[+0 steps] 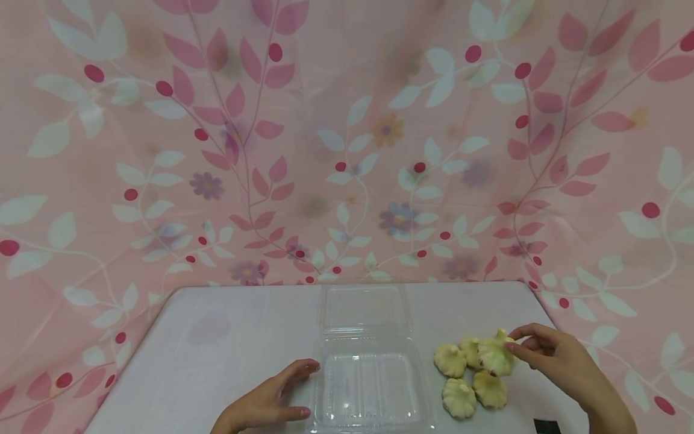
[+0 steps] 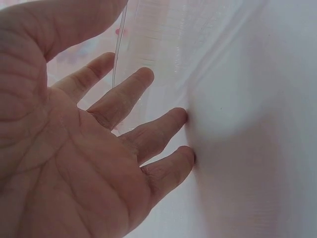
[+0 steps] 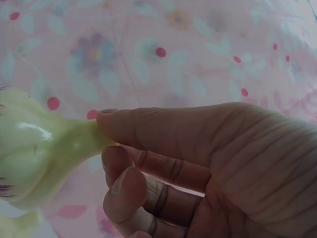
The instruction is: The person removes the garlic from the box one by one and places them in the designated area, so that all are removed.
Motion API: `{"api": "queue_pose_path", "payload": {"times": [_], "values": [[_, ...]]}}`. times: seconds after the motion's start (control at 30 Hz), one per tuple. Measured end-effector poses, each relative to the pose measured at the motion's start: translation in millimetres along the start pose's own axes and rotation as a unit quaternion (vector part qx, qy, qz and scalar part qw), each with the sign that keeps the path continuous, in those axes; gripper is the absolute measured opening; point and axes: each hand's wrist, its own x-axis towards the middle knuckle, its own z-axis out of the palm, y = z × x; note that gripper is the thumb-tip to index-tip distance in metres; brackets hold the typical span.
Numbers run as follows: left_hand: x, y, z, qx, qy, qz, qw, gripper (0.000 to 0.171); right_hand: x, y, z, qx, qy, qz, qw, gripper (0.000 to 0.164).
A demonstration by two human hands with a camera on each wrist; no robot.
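Observation:
In the head view, my right hand (image 1: 561,358) holds a pale yellow-green garlic bulb (image 1: 496,355) above the right part of the table. Thumb and fingertips pinch its neck in the right wrist view, where purple streaks mark the bulb (image 3: 29,144). Several more garlic bulbs lie clustered just below and beside it, among them one at the front (image 1: 459,398). A clear plastic clamshell container (image 1: 317,386) stands in the middle, its lid (image 1: 365,307) laid back. My left hand (image 1: 268,398) is at the container's left side, fingers spread and holding nothing; fingertips reach its edge.
The white table (image 1: 217,361) ends at a back edge against a pink floral cloth (image 1: 347,150). A small black piece (image 1: 546,426) lies at the front right of the table. The garlic cluster sits close to the container's right side.

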Motion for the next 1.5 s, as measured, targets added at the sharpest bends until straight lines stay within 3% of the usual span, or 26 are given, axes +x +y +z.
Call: {"api": "queue_pose_path", "payload": {"times": [0.47, 0.87, 1.5], "values": [[1.7, 9.5, -1.2, 0.0, 0.001, -0.029, 0.9996, 0.073, 1, 42, -21, -0.003, -0.008, 0.042, 0.999, 0.042], [2.2, 9.3, -1.5, 0.002, 0.0, -0.021, 0.9998, 0.072, 1, 64, -27, -0.014, -0.027, 0.087, 0.996, 0.046], [4.0, 5.1, -0.8, 0.004, 0.0, -0.018, 0.9998, 0.073, 4, 84, -22, 0.017, -0.096, 0.106, 0.99, 0.043]]}}
